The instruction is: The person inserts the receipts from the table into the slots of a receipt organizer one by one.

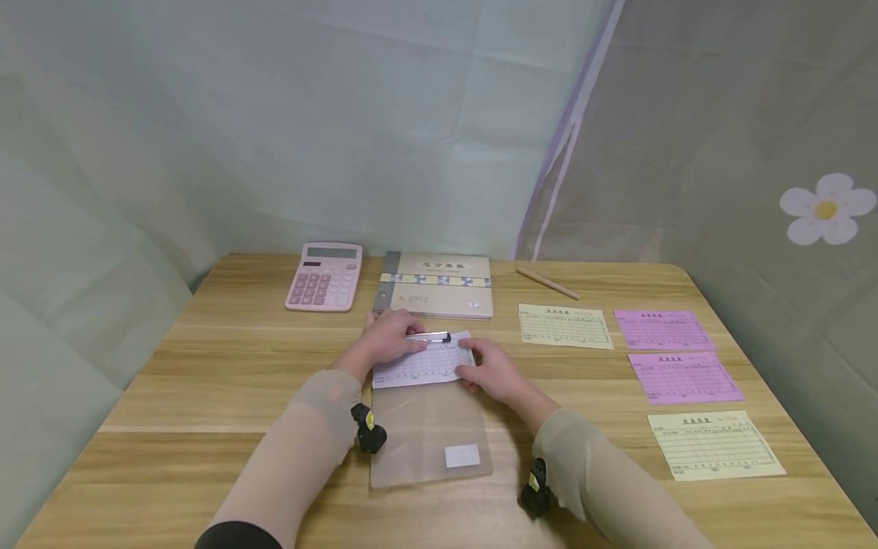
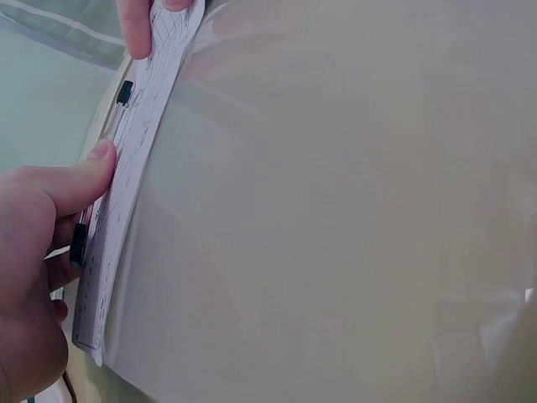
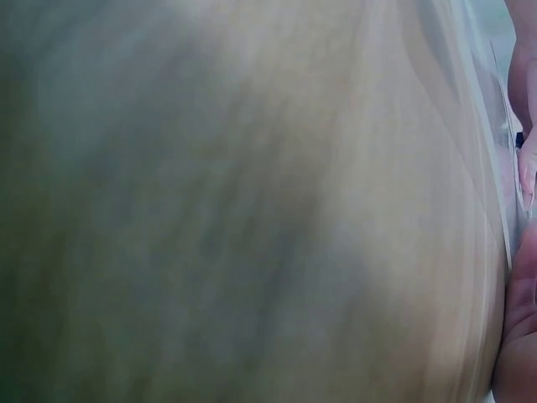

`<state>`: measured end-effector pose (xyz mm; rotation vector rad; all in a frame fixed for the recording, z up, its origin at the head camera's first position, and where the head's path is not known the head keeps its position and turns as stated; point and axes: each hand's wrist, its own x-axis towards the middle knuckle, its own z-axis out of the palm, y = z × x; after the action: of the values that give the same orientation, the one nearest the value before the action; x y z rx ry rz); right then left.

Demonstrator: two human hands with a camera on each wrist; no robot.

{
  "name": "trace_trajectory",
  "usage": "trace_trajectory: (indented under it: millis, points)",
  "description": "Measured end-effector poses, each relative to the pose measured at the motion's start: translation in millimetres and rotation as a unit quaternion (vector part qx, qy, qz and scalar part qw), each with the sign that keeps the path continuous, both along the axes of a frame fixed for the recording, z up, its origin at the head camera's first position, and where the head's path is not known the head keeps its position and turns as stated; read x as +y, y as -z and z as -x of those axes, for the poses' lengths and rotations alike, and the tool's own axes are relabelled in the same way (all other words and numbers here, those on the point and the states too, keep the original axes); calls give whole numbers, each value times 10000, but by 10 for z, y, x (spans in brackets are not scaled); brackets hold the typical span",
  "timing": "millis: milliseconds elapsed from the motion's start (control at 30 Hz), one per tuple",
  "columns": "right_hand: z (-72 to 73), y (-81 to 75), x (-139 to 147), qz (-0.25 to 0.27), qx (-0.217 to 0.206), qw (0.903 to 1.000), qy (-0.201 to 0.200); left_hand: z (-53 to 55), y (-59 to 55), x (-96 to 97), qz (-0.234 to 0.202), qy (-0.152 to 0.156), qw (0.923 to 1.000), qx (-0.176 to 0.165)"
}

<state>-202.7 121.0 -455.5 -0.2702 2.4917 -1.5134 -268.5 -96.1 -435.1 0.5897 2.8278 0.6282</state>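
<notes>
Left hand [image 1: 394, 335] curled at the metal clip [image 1: 430, 336], thumb over it; right hand [image 1: 495, 371] pinches the right edge of a white printed form [image 1: 413, 370]. Form lies across the top of a translucent plastic folder [image 1: 428, 431] (whether the clip bites it, cannot tell). Paper: likely light, limp, quick to crease; best taken by its side edges. Folder: smooth, thin, probably bendy and slippery. Beyond: flat rectangular ledger [image 1: 439, 294], wood-grain worktop [image 1: 240, 366].
</notes>
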Motion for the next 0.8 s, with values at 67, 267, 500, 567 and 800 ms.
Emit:
trace_trajectory:
  millis: [67,267,500,567,800]
  points:
    - [-3,-8,-1,-7,0,10000,-5,-4,-1,3,-14,-4,10000,-4]
    - [-2,-13,-3,-105,-33,9999,-2,-26,-21,7,-51,7,10000,-16]
    - [13,-20,-5,-238,7,9997,8,-20,-23,6,-49,-24,10000,4]
    - [20,-18,-6,-398,55,9992,-6,-17,-15,7,-72,-33,10000,-3]
    - [7,-20,-17,-692,55,9976,-13,-9,26,3,-101,-4,9999,3]
